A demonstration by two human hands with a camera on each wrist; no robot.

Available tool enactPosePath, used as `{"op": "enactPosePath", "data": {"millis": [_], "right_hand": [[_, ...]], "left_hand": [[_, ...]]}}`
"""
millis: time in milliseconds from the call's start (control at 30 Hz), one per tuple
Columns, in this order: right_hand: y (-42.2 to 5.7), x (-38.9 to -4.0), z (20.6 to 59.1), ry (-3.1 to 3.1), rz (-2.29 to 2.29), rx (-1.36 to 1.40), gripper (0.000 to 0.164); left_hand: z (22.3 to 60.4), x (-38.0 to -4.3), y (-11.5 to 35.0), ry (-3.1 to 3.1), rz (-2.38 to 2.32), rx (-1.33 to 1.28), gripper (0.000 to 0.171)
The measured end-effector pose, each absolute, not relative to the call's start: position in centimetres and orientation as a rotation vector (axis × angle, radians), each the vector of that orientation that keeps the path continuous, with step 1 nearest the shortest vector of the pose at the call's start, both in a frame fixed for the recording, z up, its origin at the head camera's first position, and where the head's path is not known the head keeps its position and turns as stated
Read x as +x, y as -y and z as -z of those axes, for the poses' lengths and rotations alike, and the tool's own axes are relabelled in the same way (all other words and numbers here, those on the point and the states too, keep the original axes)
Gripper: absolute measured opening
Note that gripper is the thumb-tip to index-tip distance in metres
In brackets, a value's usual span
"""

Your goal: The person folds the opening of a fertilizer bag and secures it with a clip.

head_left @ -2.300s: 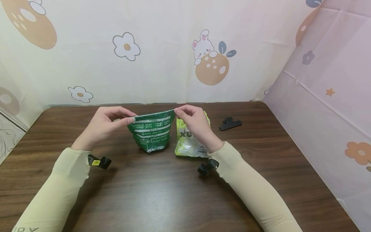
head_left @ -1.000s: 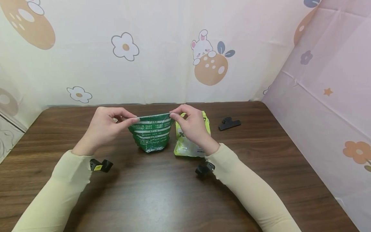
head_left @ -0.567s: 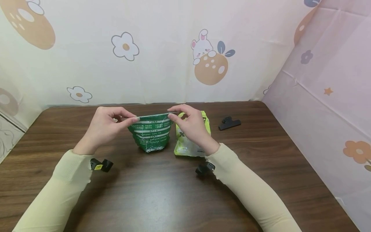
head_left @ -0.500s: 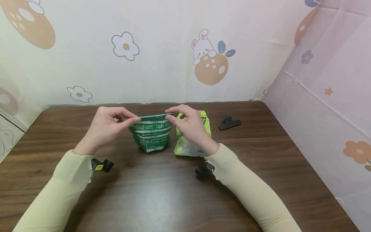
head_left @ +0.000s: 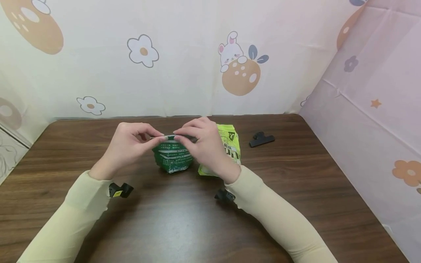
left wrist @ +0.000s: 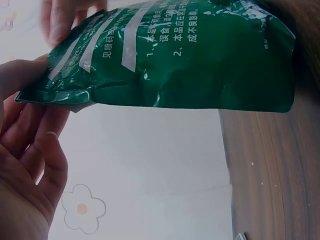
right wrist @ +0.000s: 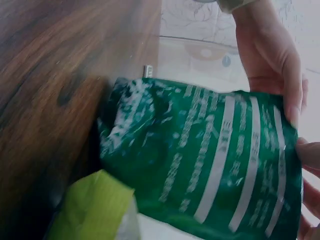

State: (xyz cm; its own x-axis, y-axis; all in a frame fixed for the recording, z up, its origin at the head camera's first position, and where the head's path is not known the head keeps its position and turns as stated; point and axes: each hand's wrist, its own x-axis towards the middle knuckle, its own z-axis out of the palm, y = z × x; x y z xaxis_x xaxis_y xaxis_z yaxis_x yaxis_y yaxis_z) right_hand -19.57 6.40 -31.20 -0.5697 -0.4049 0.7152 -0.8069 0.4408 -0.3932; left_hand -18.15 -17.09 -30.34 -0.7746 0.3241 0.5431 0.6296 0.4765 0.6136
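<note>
A green plastic pouch [head_left: 173, 160] with white stripes and printed text stands upright on the table. My left hand [head_left: 133, 146] pinches its top edge at the left between thumb and fingers. Close beside it, my right hand [head_left: 205, 146] pinches the same edge, thumb in front and fingers behind. The left wrist view shows the pouch [left wrist: 200, 70] from its side, its mouth flattened between the fingertips. Across the right wrist view the printed front of the pouch [right wrist: 200, 150] is spread, a little creased.
A yellow-green bag [head_left: 231, 140] stands just right of the pouch, partly hidden by my right hand and wrist. Further right a black clip [head_left: 262, 139] lies on the brown wooden table [head_left: 312, 190]. A patterned cloth wall [head_left: 184, 73] rises behind the table's far edge.
My right hand has slid left along the pouch's top edge, and my left hand has shifted slightly right, so they are closer together. More of the yellow-green bag shows.
</note>
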Motion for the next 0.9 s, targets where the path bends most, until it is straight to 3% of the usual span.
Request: {"op": "enactPosePath", "data": {"millis": [900], "right_hand": [[-6.7, -20.0, 31.6, 2.201, -0.853, 0.99, 0.011]], "left_hand": [[30.1, -18.3, 17.7, 2.395, 1.147, -0.837, 0.009]]}}
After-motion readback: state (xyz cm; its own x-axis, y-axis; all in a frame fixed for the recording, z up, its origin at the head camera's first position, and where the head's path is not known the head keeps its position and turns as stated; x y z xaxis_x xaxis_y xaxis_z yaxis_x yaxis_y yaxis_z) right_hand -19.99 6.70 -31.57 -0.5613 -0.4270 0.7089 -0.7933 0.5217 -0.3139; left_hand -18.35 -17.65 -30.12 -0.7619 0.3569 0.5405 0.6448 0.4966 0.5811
